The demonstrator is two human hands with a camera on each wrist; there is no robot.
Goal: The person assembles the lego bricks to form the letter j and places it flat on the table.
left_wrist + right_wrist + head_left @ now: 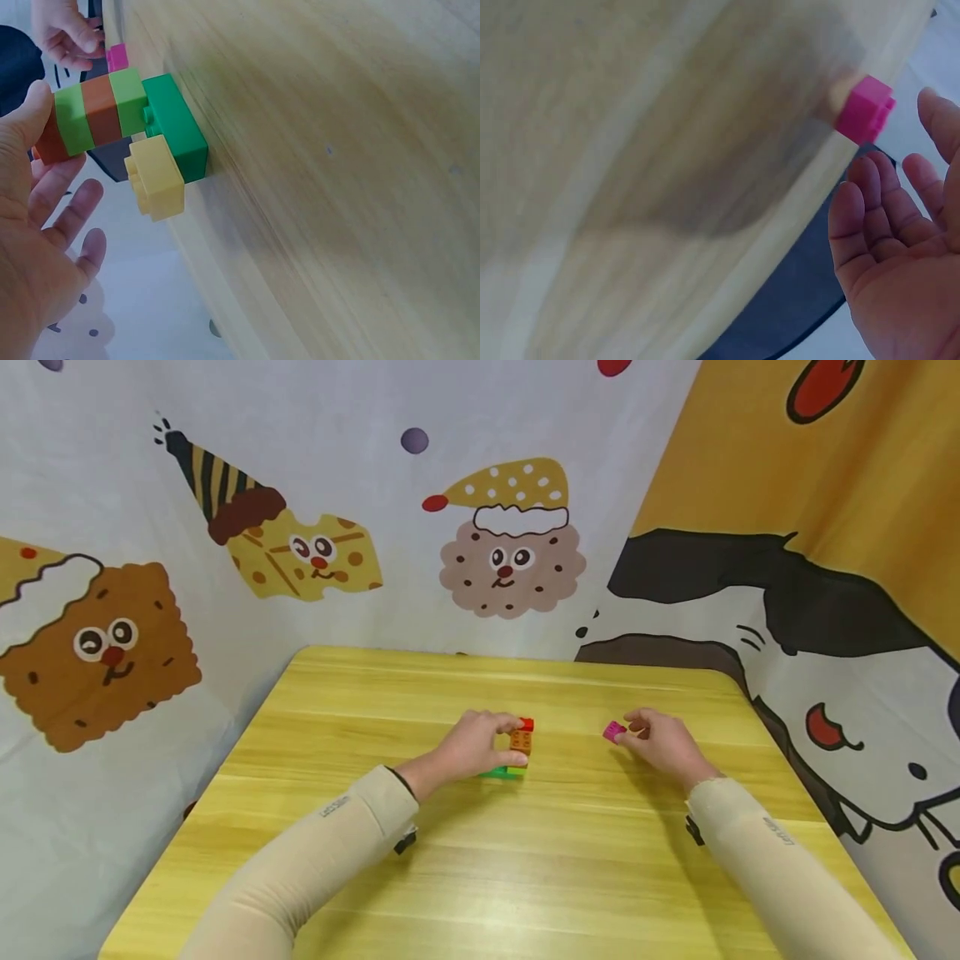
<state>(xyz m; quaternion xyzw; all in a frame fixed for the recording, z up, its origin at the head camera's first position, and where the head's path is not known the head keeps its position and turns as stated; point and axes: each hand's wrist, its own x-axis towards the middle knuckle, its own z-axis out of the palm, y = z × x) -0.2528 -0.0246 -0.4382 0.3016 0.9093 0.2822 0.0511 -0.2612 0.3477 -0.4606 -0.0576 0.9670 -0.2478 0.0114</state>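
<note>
My left hand (474, 745) grips the top of a stack of toy building blocks, its thumb and index finger at the uppermost block. In the left wrist view the stack has an orange-red block on top, then a light green block (73, 116), an orange-brown block (100, 109) and another light green block (129, 102). A long dark green block (177, 127) forms the base, with a yellow block (159, 180) beside the tower on it. A pink block (865, 110) sits on the table to the right. Fingers loosely bent, my right hand (904, 232) hovers beside it, holding nothing.
The wooden table (487, 868) has rounded far corners. Behind it hangs a cloth (337, 460) printed with cartoon food and an animal face. Both forearms wear beige sleeves and come in from the near side.
</note>
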